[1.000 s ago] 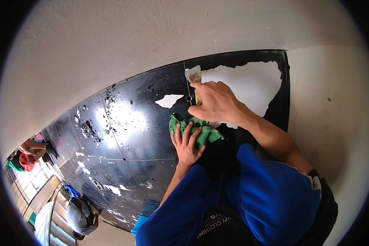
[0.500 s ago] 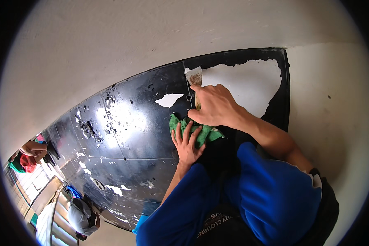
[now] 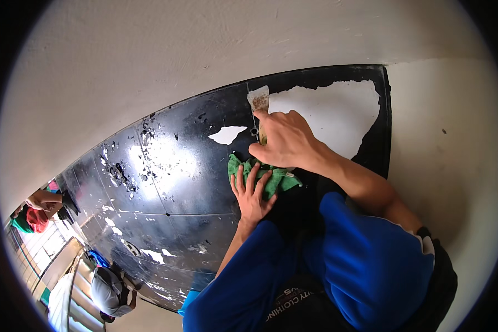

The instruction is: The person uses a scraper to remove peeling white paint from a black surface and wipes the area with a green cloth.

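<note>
Two bare hands work on a glossy black painted panel [image 3: 166, 182]: the right hand [image 3: 285, 141] is clamped around a flat-bladed scraper [image 3: 258, 102], the left hand [image 3: 253, 193] lies flat, fingers spread, on a green cloth [image 3: 279, 180].

Left hand [image 3: 253, 195] lay flat, fingers spread, forearm rising from below. Right hand [image 3: 284, 139] was curled in a closed grip above it, arm extended, blue sleeves.
</note>
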A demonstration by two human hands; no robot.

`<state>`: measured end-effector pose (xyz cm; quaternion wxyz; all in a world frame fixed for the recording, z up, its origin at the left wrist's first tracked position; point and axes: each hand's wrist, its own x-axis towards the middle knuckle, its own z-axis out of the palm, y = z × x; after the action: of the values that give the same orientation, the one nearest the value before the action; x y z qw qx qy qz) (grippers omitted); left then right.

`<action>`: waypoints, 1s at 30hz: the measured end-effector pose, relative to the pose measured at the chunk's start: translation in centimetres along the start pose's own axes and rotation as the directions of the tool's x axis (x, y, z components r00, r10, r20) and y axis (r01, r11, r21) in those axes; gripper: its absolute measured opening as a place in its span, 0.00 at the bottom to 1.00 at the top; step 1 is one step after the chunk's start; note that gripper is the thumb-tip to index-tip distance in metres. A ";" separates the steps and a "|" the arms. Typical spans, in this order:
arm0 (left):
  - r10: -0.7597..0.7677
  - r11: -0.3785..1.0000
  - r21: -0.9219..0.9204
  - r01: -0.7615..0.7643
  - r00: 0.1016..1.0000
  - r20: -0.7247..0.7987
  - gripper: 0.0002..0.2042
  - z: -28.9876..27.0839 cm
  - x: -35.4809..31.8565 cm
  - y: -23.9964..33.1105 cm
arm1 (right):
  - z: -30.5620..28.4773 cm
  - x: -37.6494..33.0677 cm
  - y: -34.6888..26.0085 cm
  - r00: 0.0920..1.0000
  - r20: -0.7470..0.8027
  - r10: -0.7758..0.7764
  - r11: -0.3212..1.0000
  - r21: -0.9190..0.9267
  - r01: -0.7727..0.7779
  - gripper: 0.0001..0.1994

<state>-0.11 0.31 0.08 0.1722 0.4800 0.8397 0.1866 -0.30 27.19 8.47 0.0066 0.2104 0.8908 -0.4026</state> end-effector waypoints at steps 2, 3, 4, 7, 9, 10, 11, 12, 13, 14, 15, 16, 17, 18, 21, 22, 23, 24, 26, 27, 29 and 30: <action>0.002 1.000 -0.006 -0.002 1.000 -0.003 0.35 0.0 -0.1 -0.1 | 0.1 -0.2 -0.2 1.000 -0.001 -0.004 0.999 -0.031 0.004 0.23; -0.001 1.000 -0.003 0.001 1.000 -0.009 0.35 0.0 -0.2 -0.2 | 0.1 -0.3 -0.4 1.000 0.029 0.010 1.000 -0.025 -0.010 0.23; -0.004 1.000 0.000 0.004 1.000 -0.015 0.35 0.0 -0.3 -0.2 | 0.0 -0.3 -0.5 0.998 0.059 0.024 1.000 -0.020 -0.023 0.23; 0.002 1.000 -0.002 -0.002 1.000 -0.008 0.34 0.0 0.0 0.0 | -0.7 0.5 -0.6 0.985 0.119 0.121 0.992 0.005 -0.123 0.34; -0.004 1.000 -0.007 0.004 1.000 -0.008 0.34 0.1 -0.1 -0.1 | -0.5 0.5 -1.1 0.981 0.153 0.119 0.993 -0.034 -0.115 0.34; -0.010 1.000 -0.014 0.010 1.000 -0.011 0.34 0.1 -0.2 -0.1 | -0.3 0.4 -1.3 0.975 0.186 0.118 0.992 -0.075 -0.105 0.34; -0.008 1.000 -0.015 0.008 1.000 -0.011 0.34 0.1 -0.2 -0.1 | -0.3 0.4 -1.2 0.975 0.185 0.120 0.991 -0.077 -0.107 0.34; -0.005 1.000 -0.010 0.005 1.000 -0.011 0.34 0.1 -0.2 -0.1 | -0.2 0.4 -1.1 0.982 0.158 0.106 0.992 -0.084 -0.094 0.34; -0.003 1.000 -0.004 0.003 1.000 -0.012 0.34 0.1 -0.1 -0.1 | -0.1 0.4 -1.0 0.987 0.131 0.092 0.993 -0.092 -0.080 0.34; -0.005 1.000 -0.003 0.005 1.000 -0.012 0.34 0.1 -0.1 0.0 | -0.2 0.5 -1.1 0.987 0.132 0.090 0.993 -0.090 -0.078 0.34; -0.006 1.000 -0.018 0.006 1.000 -0.012 0.36 -0.1 0.0 0.1 | -0.4 0.6 -1.2 0.987 0.126 0.099 0.994 -0.054 -0.093 0.34; -0.007 0.999 -0.033 0.006 1.000 -0.011 0.38 -0.1 0.1 0.2 | -0.5 0.7 -1.2 0.987 0.121 0.108 0.994 -0.017 -0.107 0.34; -0.006 0.999 -0.034 0.005 1.000 -0.008 0.38 0.0 -0.1 0.1 | -0.2 0.3 -1.2 0.986 0.122 0.111 0.994 -0.017 -0.110 0.34; -0.011 0.999 -0.043 0.011 1.000 -0.009 0.38 0.2 -0.2 -0.1 | 0.5 -0.3 -1.2 0.994 0.089 0.059 0.996 -0.070 -0.053 0.28; -0.017 0.999 -0.048 0.016 1.000 -0.014 0.38 0.2 -0.4 -0.2 | 1.1 -0.4 -1.0 1.000 0.028 -0.009 0.996 -0.088 0.012 0.24; -0.016 0.999 -0.042 0.015 1.000 -0.018 0.37 0.3 -0.3 -0.1 | 1.1 -0.3 -0.9 1.000 -0.005 -0.021 0.999 -0.049 0.021 0.25; -0.016 0.999 -0.041 0.015 1.000 -0.018 0.37 0.3 -0.4 -0.1 | 1.1 -0.3 -1.2 1.000 -0.006 -0.021 0.999 -0.048 0.021 0.25; -0.013 0.999 -0.041 0.012 1.000 -0.020 0.37 0.4 -0.4 -0.2 | 1.1 -0.2 -1.5 1.000 0.003 0.003 0.999 -0.043 -0.003 0.25; -0.009 0.999 -0.042 0.009 1.000 -0.021 0.37 0.6 -0.6 -0.4 | 1.2 -0.5 -1.8 1.000 0.012 0.029 0.999 -0.037 -0.028 0.26; -0.011 0.999 -0.047 0.009 0.999 -0.030 0.38 0.7 -0.7 -0.5 | 1.5 -0.7 -1.8 0.999 0.040 0.021 0.996 -0.091 -0.017 0.27; -0.013 0.999 -0.052 0.011 0.999 -0.041 0.38 0.6 -0.7 -0.5 | 1.4 -0.6 -1.7 0.998 0.069 0.012 0.990 -0.144 -0.002 0.28; -0.017 0.999 -0.043 0.016 1.000 -0.022 0.38 0.4 -0.4 -0.3 | 1.0 -0.1 -1.5 0.999 0.044 0.021 0.998 -0.064 -0.018 0.29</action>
<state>0.06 -0.16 -0.34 0.1746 0.4670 0.8414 0.2086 -0.89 25.53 8.83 0.0369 0.2098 0.9007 -0.3786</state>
